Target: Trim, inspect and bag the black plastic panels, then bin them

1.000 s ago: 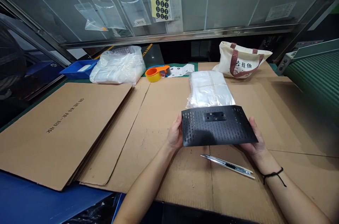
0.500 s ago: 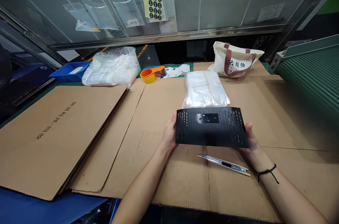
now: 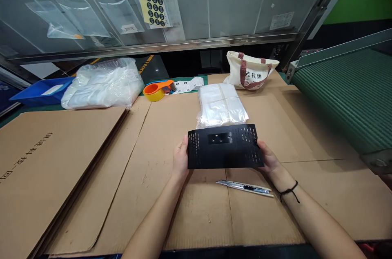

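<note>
A thin black slotted panel (image 3: 225, 155) is held up over the cardboard in front of me, its broad face toward me, with a small dark rectangular inset near its upper middle. My left hand (image 3: 181, 156) grips the panel's left edge. On the right edge, my right hand (image 3: 268, 157) is closed, thumb at the front and the other fingers partly hidden behind. Just below the panel lies a utility knife (image 3: 245, 188) with its blade end to the left. Behind the panel is a banded stack of clear plastic bags (image 3: 223, 103).
Flat cardboard sheets (image 3: 61, 169) are stacked at left. Along the back are a blue tray (image 3: 30, 92), a plastic-wrapped bundle (image 3: 104, 83), an orange tape dispenser (image 3: 157, 89) and a cloth tote bag (image 3: 251, 72). A green conveyor belt (image 3: 346, 91) stands at right.
My view has turned to the right, so the whole scene sits further left. The panel faces me a little more squarely and both hands keep hold of it.
</note>
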`<state>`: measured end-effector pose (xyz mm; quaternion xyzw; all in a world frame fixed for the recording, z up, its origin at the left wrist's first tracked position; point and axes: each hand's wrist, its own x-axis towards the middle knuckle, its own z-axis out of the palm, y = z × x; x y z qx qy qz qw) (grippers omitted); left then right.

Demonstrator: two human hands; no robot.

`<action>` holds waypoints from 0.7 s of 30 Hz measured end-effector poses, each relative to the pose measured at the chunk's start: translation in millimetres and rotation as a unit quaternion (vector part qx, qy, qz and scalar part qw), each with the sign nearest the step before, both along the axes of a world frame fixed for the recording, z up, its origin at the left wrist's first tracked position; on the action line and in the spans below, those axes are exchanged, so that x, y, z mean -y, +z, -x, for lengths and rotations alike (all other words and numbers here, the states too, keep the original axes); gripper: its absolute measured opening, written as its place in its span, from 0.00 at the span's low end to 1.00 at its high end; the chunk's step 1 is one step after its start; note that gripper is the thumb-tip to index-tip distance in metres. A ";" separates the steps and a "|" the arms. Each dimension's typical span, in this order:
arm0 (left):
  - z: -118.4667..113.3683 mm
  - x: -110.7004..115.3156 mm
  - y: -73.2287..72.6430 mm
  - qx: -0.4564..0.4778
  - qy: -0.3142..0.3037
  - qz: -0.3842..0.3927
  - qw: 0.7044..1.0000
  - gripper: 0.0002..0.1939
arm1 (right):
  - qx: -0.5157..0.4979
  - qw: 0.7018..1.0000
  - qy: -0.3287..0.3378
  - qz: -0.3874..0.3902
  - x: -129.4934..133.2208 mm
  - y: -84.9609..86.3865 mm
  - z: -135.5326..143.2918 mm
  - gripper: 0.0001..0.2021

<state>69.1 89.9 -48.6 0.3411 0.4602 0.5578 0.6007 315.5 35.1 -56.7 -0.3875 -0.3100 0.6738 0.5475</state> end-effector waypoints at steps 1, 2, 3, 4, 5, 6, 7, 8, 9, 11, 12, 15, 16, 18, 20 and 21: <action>1.0 -1.0 -0.8 -0.035 0.003 -0.015 0.999 0.24 | -0.004 1.000 -0.015 0.004 -1.6 2.8 2.2 0.21; 2.2 -2.0 -1.4 -0.072 0.003 -0.032 0.997 0.25 | -0.006 1.000 -0.029 0.007 -3.1 5.2 4.2 0.19; 3.5 -2.8 -1.6 -0.107 0.004 -0.052 0.993 0.25 | -0.004 0.999 -0.040 0.009 -4.6 7.2 6.0 0.18; 4.7 -3.2 -1.4 -0.137 0.005 -0.072 0.988 0.26 | 0.002 0.999 -0.046 0.009 -6.0 8.5 7.5 0.18; 5.7 -3.2 -0.8 -0.159 0.009 -0.090 0.983 0.26 | 0.014 0.999 -0.052 0.006 -7.1 8.8 8.5 0.18; 6.5 -2.8 0.2 -0.174 0.015 -0.105 0.979 0.26 | 0.036 0.998 -0.060 -0.004 -8.0 8.2 9.0 0.19; 6.9 -2.0 1.3 -0.186 0.022 -0.118 0.975 0.26 | 0.069 0.995 -0.073 -0.021 -8.6 6.7 9.0 0.19; 7.1 -0.8 2.2 -0.198 0.029 -0.131 0.971 0.26 | 0.113 0.988 -0.092 -0.044 -8.8 4.6 8.6 0.20; 7.1 0.5 2.7 -0.208 0.036 -0.143 0.967 0.25 | 0.167 0.977 -0.116 -0.069 -8.6 2.4 7.8 0.19; 6.9 3.3 1.7 -0.223 0.039 -0.173 0.959 0.23 | 0.282 0.937 -0.161 -0.127 -6.7 -0.8 5.5 0.16; 6.9 4.5 0.1 -0.225 0.033 -0.194 0.954 0.25 | 0.336 0.910 -0.176 -0.165 -5.0 -1.0 4.4 0.14; 7.7 6.7 -7.2 -0.191 -0.010 -0.243 0.951 0.35 | 0.466 0.790 -0.223 -0.331 1.4 3.8 2.5 0.12; 7.9 7.2 -9.3 -0.173 -0.029 -0.247 0.953 0.35 | 0.498 0.739 -0.244 -0.381 3.4 6.2 2.7 0.15; 7.6 8.3 -11.4 -0.152 -0.057 -0.245 0.956 0.32 | 0.553 0.653 -0.294 -0.425 6.4 9.8 4.2 0.24; 6.1 10.0 -10.4 -0.160 -0.069 -0.263 0.949 0.30 | 0.596 0.614 -0.327 -0.401 7.4 10.4 6.3 0.31; 5.0 11.0 -9.1 -0.168 -0.068 -0.278 0.943 0.30 | 0.609 0.612 -0.333 -0.379 7.2 9.6 7.2 0.34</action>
